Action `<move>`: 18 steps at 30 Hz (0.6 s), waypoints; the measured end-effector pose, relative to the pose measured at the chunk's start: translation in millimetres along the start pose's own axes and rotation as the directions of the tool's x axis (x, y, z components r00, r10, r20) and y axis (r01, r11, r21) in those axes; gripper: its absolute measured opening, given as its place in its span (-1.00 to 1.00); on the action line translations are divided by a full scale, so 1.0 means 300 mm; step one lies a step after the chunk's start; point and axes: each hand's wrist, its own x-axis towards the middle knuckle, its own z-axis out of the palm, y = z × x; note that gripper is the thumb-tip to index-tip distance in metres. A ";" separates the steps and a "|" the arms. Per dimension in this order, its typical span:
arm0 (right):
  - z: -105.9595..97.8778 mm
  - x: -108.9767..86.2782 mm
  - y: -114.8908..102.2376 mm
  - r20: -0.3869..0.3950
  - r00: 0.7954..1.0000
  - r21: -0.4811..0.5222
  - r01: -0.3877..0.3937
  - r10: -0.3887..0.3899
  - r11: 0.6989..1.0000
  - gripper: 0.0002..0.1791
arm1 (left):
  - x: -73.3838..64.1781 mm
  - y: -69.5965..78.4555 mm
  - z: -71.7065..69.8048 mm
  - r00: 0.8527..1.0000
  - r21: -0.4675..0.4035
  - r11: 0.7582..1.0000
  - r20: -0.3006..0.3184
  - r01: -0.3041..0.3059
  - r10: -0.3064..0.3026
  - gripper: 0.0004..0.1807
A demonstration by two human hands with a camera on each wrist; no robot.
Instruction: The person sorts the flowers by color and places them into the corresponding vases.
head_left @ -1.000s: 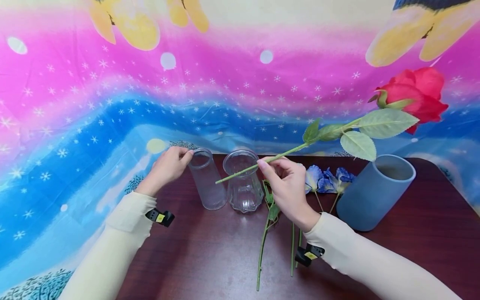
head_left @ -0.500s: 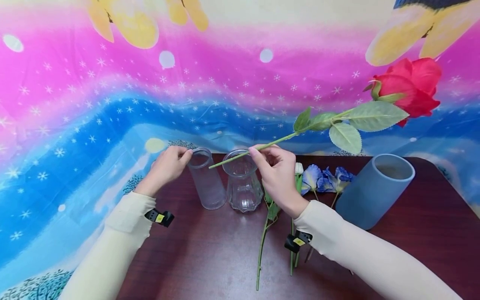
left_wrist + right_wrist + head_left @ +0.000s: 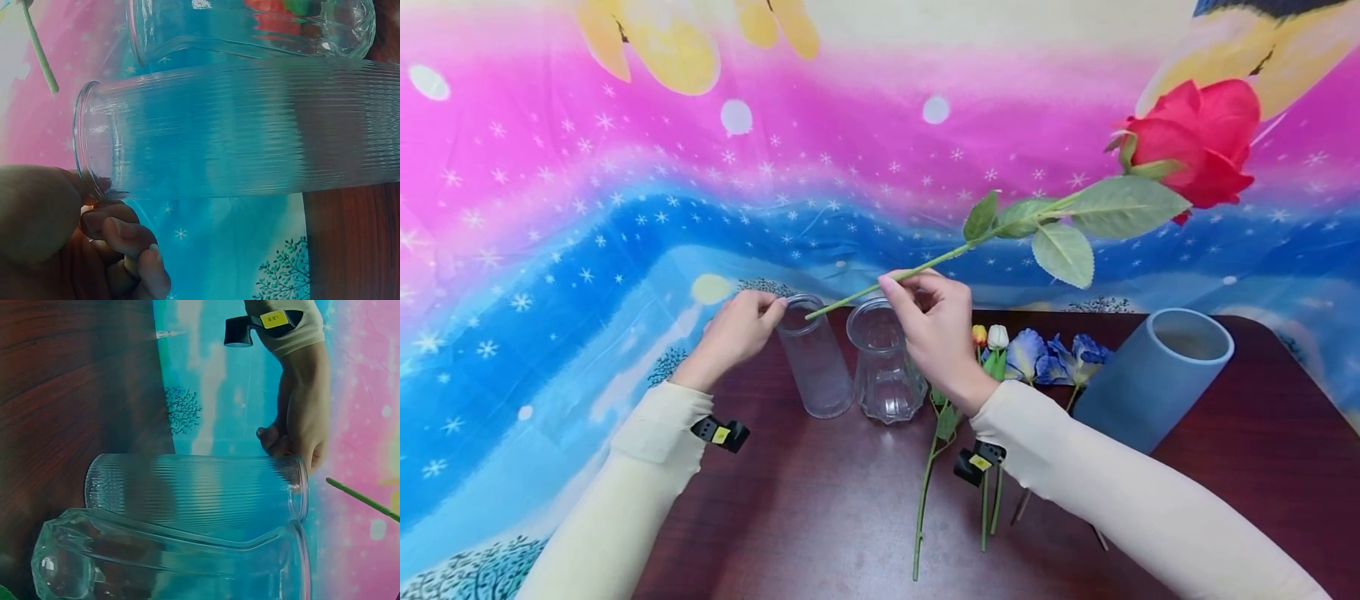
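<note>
My left hand (image 3: 733,337) pinches the rim of a ribbed, clear cylindrical glass vase (image 3: 820,379), which stands on the table. In the left wrist view, the thumb and a finger meet at the rim of this vase (image 3: 219,134). A red rose (image 3: 1195,146) with green leaves slants up to the right, its stem pinched between thumb and fingers of my right hand (image 3: 938,337). Its lower stem tip (image 3: 334,484) is apart from the ribbed vase, just above its mouth. A waisted, faceted glass vase (image 3: 891,387) stands close on the right, partly behind my right hand.
Blue flowers (image 3: 1028,357), a white tulip (image 3: 997,337) and a yellow-red tulip (image 3: 979,336) lie right of the glass vases. A leafy green stem (image 3: 925,500) reaches toward the front. A tall blue vase (image 3: 1142,392) stands farther right. A patterned cloth (image 3: 850,167) hangs behind the table.
My right hand has moved left and up with the rose, bringing the stem tip from in front of the waisted vase to the ribbed vase's mouth. The left hand stays at the rim.
</note>
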 end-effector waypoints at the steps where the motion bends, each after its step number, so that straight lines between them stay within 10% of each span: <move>1: 0.005 0.004 -0.002 0.008 1.000 0.000 -0.005 0.005 1.000 -0.84 | -0.001 0.000 0.000 1.000 0.000 1.000 0.001 0.000 0.000 -0.50; 18: 0.082 0.059 0.028 0.140 0.987 -0.133 -0.057 0.076 0.990 -0.79 | 0.001 0.002 0.000 1.000 0.004 1.000 0.000 -0.005 0.005 -0.51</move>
